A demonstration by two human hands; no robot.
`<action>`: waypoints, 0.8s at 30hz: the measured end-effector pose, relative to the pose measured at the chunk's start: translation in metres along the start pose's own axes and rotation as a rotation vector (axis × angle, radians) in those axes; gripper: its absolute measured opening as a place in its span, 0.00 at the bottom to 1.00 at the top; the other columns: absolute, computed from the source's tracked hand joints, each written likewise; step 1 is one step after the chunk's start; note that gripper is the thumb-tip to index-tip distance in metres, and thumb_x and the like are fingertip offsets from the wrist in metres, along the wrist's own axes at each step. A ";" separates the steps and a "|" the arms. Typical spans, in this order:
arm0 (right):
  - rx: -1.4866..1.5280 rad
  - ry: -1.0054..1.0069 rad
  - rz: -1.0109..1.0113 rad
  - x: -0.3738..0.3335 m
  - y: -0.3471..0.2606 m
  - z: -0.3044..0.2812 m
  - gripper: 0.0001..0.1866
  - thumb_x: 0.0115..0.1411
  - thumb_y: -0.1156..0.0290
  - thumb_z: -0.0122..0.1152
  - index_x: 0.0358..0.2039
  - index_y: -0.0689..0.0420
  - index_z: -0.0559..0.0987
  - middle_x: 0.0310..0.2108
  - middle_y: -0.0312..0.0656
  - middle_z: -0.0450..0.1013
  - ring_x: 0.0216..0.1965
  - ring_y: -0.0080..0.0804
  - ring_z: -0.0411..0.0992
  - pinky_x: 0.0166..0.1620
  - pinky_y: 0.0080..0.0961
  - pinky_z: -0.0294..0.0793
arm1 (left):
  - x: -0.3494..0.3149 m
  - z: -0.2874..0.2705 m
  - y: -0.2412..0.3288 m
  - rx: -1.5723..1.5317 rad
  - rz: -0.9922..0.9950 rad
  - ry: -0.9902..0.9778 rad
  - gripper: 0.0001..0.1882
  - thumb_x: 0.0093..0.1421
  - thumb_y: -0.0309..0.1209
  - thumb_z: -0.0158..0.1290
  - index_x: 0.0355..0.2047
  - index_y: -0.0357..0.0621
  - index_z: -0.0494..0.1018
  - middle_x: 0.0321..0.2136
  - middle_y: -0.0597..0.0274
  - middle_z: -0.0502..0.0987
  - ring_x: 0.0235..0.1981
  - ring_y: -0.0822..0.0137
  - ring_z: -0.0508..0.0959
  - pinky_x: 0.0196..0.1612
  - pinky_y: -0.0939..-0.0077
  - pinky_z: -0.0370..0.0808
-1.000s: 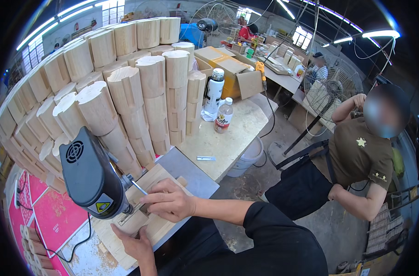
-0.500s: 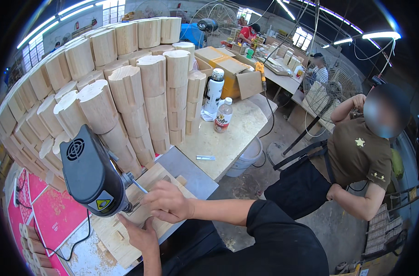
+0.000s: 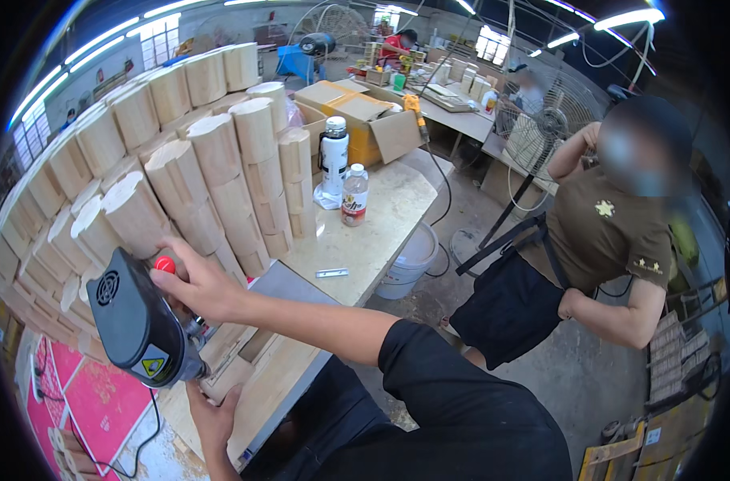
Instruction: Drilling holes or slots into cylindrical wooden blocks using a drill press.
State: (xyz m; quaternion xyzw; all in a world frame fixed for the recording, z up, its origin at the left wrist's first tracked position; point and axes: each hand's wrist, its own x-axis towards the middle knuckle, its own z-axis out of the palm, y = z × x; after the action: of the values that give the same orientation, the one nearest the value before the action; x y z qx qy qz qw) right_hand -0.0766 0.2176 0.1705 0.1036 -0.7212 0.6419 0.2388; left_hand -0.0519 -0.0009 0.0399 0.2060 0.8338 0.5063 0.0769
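Note:
A dark grey bench drill (image 3: 133, 321) with a yellow warning label stands over a wooden board (image 3: 273, 369) at the lower left. My right hand (image 3: 197, 282) reaches across to its far side, thumb and forefinger loosely around a red round knob (image 3: 165, 264). Below the chuck (image 3: 195, 367), my left hand (image 3: 211, 421) holds a small flat wooden block (image 3: 230, 377) between thumb and fingers. The block lies against the board. The drill's body hides part of the work under it.
Stacked notched wooden cylinders (image 3: 173, 180) rise behind the drill. On the pale table are a white flask (image 3: 333, 156), a drink bottle (image 3: 354, 196), a small metal strip (image 3: 331, 273) and a cardboard box (image 3: 353, 112). A bucket (image 3: 409, 260) stands beside it. A co-worker (image 3: 613, 232) stands at the right.
My right hand has moved from the front of the drill, up and left, to the red knob. The lever's angle has changed. The left hand stays near the chuck; the whole view has shifted.

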 end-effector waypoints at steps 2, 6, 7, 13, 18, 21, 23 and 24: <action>-0.016 -0.092 0.095 -0.013 0.017 -0.004 0.33 0.67 0.54 0.56 0.65 0.59 0.62 0.37 0.46 0.73 0.38 0.31 0.72 0.45 0.32 0.71 | -0.003 -0.011 0.006 -0.014 -0.083 -0.053 0.44 0.47 0.27 0.69 0.62 0.32 0.60 0.51 0.50 0.72 0.50 0.60 0.76 0.55 0.68 0.72; -0.633 -0.305 -0.140 -0.098 0.093 -0.048 0.28 0.59 0.56 0.63 0.59 0.51 0.73 0.43 0.43 0.77 0.46 0.40 0.74 0.49 0.40 0.71 | -0.019 -0.015 -0.005 0.007 -0.059 -0.123 0.44 0.45 0.30 0.71 0.59 0.29 0.62 0.49 0.45 0.71 0.53 0.54 0.74 0.55 0.63 0.72; -0.881 -0.333 -0.224 -0.117 0.105 -0.057 0.25 0.56 0.58 0.66 0.54 0.49 0.78 0.41 0.41 0.78 0.45 0.44 0.75 0.47 0.42 0.72 | -0.021 -0.021 -0.010 0.131 -0.087 -0.240 0.43 0.42 0.30 0.72 0.57 0.29 0.64 0.46 0.48 0.72 0.48 0.57 0.76 0.52 0.65 0.74; -0.738 -0.420 0.129 -0.146 0.075 -0.067 0.18 0.48 0.63 0.72 0.41 0.50 0.80 0.38 0.40 0.77 0.45 0.47 0.75 0.44 0.44 0.73 | -0.060 -0.093 -0.002 0.206 -0.283 -0.582 0.42 0.42 0.29 0.70 0.57 0.30 0.65 0.54 0.42 0.71 0.55 0.53 0.73 0.58 0.63 0.69; -0.597 -0.349 0.221 -0.148 0.090 -0.062 0.18 0.47 0.65 0.73 0.40 0.54 0.81 0.38 0.47 0.77 0.45 0.51 0.74 0.46 0.43 0.74 | -0.118 -0.103 -0.032 -0.187 -0.216 -0.065 0.42 0.41 0.26 0.66 0.59 0.31 0.63 0.58 0.44 0.69 0.56 0.55 0.74 0.58 0.62 0.73; -0.603 -0.271 0.146 -0.150 0.099 -0.065 0.19 0.49 0.69 0.71 0.43 0.56 0.81 0.38 0.51 0.76 0.41 0.55 0.75 0.45 0.43 0.75 | -0.101 -0.077 -0.019 0.248 -0.023 0.074 0.35 0.50 0.15 0.61 0.59 0.38 0.64 0.66 0.41 0.61 0.66 0.45 0.64 0.63 0.57 0.66; -0.638 -0.291 0.224 -0.145 0.091 -0.073 0.19 0.50 0.73 0.71 0.44 0.58 0.80 0.38 0.51 0.76 0.41 0.53 0.75 0.44 0.41 0.75 | -0.084 -0.053 -0.029 0.377 0.148 0.034 0.36 0.48 0.15 0.63 0.58 0.44 0.67 0.67 0.44 0.60 0.67 0.44 0.62 0.64 0.54 0.66; -0.589 -0.247 0.192 -0.143 0.095 -0.065 0.19 0.49 0.74 0.72 0.43 0.59 0.80 0.37 0.50 0.77 0.38 0.50 0.75 0.42 0.40 0.75 | -0.093 -0.053 -0.015 0.394 0.138 0.067 0.36 0.47 0.15 0.64 0.58 0.43 0.66 0.66 0.42 0.60 0.67 0.42 0.62 0.64 0.56 0.67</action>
State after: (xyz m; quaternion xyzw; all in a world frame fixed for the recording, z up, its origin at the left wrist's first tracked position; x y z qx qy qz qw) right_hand 0.0178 0.2736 0.0226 0.0388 -0.9057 0.4081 0.1079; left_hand 0.0105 -0.0894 0.0449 0.2565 0.9028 0.3439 -0.0275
